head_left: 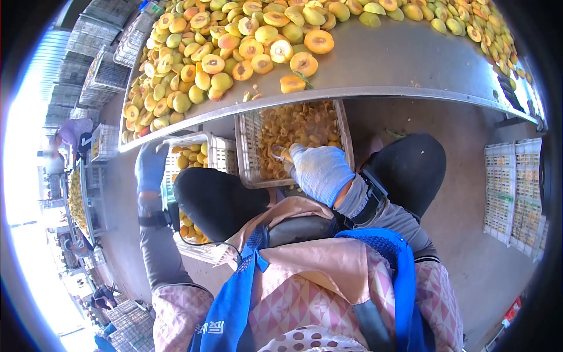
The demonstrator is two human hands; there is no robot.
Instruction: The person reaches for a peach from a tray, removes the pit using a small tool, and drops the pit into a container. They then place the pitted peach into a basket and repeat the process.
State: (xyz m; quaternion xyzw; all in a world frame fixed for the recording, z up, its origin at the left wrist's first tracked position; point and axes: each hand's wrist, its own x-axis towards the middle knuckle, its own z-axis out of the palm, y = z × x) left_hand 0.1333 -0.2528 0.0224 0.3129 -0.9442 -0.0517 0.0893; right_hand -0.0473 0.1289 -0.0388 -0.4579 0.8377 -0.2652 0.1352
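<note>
My right hand (321, 173), in a pale blue-grey knit glove, is closed over the near part of a white crate (249, 149). A thin curved loop (277, 152), like the end of a small pitting tool, pokes out from its fingers beside a bit of orange fruit. Brownish-orange fruit pits and scraps (299, 124) fill that crate. My left hand (152, 167), gloved alike, is stretched out just below the table's metal rim (234, 110), with nothing visible in it. Next to it stands another white crate (221, 154) holding yellow peach halves (190, 155).
Halved yellow peaches (223, 47) are heaped over the metal table (375, 58). White crates (513, 193) stand on the floor at right, and stacked crates (91, 35) at far left. Another person (73, 132) bends near a second fruit table (78, 196).
</note>
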